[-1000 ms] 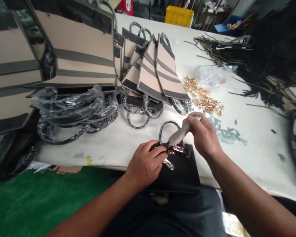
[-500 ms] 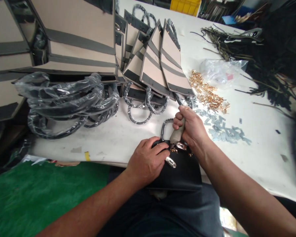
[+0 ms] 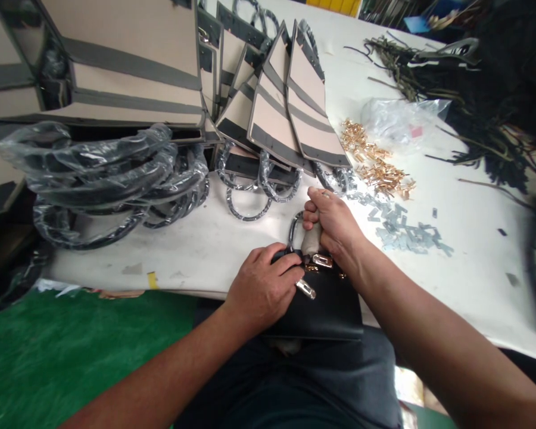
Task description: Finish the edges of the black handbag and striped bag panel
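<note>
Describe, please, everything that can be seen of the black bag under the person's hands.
The black bag is small, flat-sided and smooth, like leather or imitation leather. It lies at the near edge of the white table, partly over the person's lap. Gold-coloured metal fittings sit along its top, and a shiny clasp piece sticks out beside the left hand, which presses on its upper left part. A plastic-wrapped loop handle rises from its top. The right hand grips a pale tool held down against the fittings.

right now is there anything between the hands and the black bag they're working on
Nothing visible. The left hand lies directly on the black bag, and the right hand grips a pale tool pressed down at the bag's gold clasp.
</note>
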Action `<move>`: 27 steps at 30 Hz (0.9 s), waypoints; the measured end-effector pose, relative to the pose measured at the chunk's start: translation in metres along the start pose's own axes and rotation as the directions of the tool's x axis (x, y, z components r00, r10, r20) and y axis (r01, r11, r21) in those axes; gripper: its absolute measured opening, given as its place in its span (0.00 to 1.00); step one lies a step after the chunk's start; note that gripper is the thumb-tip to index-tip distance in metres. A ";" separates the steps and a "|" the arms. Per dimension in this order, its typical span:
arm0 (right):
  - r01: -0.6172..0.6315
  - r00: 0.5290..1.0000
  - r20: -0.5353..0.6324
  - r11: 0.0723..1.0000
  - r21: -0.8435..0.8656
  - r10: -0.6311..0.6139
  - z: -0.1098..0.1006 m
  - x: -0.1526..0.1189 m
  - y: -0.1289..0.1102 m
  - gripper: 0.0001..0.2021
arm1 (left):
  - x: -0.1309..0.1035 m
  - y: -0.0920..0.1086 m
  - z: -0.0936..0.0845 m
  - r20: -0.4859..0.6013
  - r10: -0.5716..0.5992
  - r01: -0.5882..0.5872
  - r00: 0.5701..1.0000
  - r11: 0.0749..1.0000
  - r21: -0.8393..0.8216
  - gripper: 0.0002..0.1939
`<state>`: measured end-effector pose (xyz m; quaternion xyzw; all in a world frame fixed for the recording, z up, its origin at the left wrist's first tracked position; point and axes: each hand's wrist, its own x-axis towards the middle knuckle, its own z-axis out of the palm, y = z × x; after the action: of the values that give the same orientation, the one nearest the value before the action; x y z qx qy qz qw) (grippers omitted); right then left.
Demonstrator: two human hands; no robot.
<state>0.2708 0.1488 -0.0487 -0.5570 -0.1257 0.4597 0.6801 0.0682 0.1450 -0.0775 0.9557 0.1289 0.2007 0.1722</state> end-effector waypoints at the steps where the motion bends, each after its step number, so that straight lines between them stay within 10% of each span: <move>1: 0.000 1.000 0.000 1.000 -0.007 0.000 0.000 0.000 0.000 0.20 | 0.000 0.000 0.000 0.002 -0.001 0.001 1.000 1.000 0.000 0.14; 20: 0.019 0.998 0.052 0.999 0.037 -0.021 0.001 -0.010 0.001 0.20 | -0.002 0.002 -0.001 -0.036 -0.003 0.001 0.999 0.998 -0.068 0.14; 27: 0.449 0.893 -0.090 0.884 0.130 -0.440 -0.025 -0.111 -0.081 0.22 | -0.009 0.005 -0.009 -0.276 -0.181 0.075 0.944 0.933 -0.353 0.16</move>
<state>0.2671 0.0513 0.0510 -0.4746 -0.1956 0.2833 0.8101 0.0572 0.1398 -0.0712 0.8590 0.1804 0.3526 0.3244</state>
